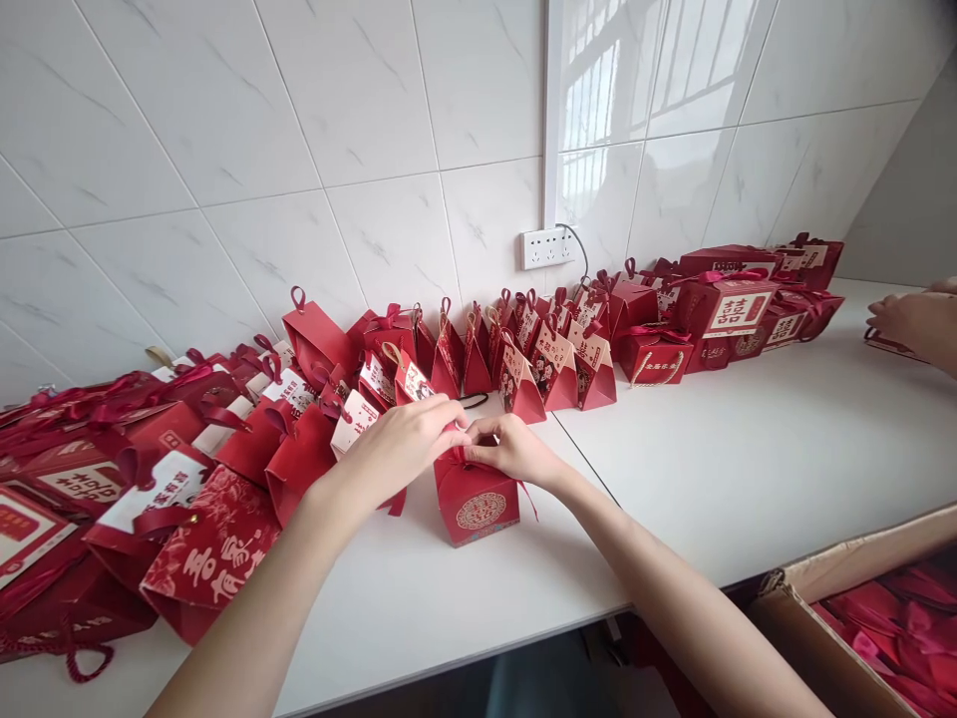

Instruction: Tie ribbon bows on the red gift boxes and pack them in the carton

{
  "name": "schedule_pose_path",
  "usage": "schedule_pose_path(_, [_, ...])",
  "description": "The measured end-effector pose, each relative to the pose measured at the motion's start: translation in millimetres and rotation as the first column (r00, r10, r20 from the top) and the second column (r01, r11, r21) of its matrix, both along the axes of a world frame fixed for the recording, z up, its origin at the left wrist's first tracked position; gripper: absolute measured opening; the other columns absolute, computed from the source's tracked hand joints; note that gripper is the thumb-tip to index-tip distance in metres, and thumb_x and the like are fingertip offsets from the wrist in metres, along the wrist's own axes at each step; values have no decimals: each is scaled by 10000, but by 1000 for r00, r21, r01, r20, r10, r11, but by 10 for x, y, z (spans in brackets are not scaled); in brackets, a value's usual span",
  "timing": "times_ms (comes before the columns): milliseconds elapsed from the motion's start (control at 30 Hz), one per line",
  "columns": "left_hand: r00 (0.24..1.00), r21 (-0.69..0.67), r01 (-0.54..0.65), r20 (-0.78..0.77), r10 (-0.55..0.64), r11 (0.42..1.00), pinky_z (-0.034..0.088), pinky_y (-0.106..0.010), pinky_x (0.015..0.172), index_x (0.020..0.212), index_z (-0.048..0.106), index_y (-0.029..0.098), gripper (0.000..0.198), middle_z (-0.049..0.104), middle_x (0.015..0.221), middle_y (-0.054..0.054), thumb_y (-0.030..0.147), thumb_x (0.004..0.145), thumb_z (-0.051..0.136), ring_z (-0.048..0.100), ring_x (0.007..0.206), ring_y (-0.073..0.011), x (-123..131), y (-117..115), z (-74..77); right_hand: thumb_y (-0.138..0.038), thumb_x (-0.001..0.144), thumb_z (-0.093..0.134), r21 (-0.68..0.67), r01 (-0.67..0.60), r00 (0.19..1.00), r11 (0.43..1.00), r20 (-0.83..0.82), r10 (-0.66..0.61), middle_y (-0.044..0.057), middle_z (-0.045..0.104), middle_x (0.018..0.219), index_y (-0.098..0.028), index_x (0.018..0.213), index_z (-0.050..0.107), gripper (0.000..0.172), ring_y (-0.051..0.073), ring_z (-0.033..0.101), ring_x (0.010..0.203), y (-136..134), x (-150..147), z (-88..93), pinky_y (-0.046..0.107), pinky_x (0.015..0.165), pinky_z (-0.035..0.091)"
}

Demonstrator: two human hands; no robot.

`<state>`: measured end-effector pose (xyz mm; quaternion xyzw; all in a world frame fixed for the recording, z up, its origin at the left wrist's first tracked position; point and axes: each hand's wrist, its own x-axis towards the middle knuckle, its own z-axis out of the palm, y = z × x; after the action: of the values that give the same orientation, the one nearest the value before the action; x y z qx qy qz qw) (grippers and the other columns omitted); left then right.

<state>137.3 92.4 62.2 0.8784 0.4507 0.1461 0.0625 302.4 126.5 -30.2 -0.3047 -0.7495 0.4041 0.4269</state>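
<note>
A red gift box (478,507) with a round gold emblem on its front stands upright on the white counter before me. Both my hands meet at its top. My left hand (419,431) comes from the left, its fingers pinched together at the ribbon. From the right, my right hand (517,451) has thumb and forefinger closed at the same spot. Most of the red ribbon (529,499) is hidden by my fingers; a thin tail hangs at the box's right side. Just behind my hands stand small tent-shaped red boxes (553,377) with pale printed fronts.
Many red gift boxes (224,543) crowd the counter's left side, and more boxes (729,309) are stacked at the back right. Another person's hand (908,321) rests on a flat item at far right. A cardboard carton (867,558) holding red pieces stands lower right. A power strip (548,248) is on the tiled wall.
</note>
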Motion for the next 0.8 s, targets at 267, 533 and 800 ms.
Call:
schedule_pose_path(267, [905,-268,-37,399,145,963,433,-254,624,766,608,206,205,634,750,10,405,732,636,564,668,-149,-157,369,-339,-257,742,626,-25,-22,1000,999,-16,21,29,691,728,-160,698,678,118,159,602,676,-4,13,1,279,687,474])
schedule_pose_path(533, [814,-229,32,571,108,973,483,-280,718,746,628,185,213,680,822,-30,397,734,641,617,777,-179,-208,472,-739,-318,741,650,-107,37,994,994,-95,-47,33,692,742,-158,712,655,163,155,620,693,-49,-11,32,271,668,478])
schedule_pose_path(800, [782,-95,87,623,-9,992,476,-279,744,711,645,173,181,662,811,-50,324,779,572,607,832,-186,-194,378,-899,-221,746,590,-70,177,983,982,-30,-179,4,653,680,-163,684,614,88,121,568,638,-91,-46,49,238,621,450])
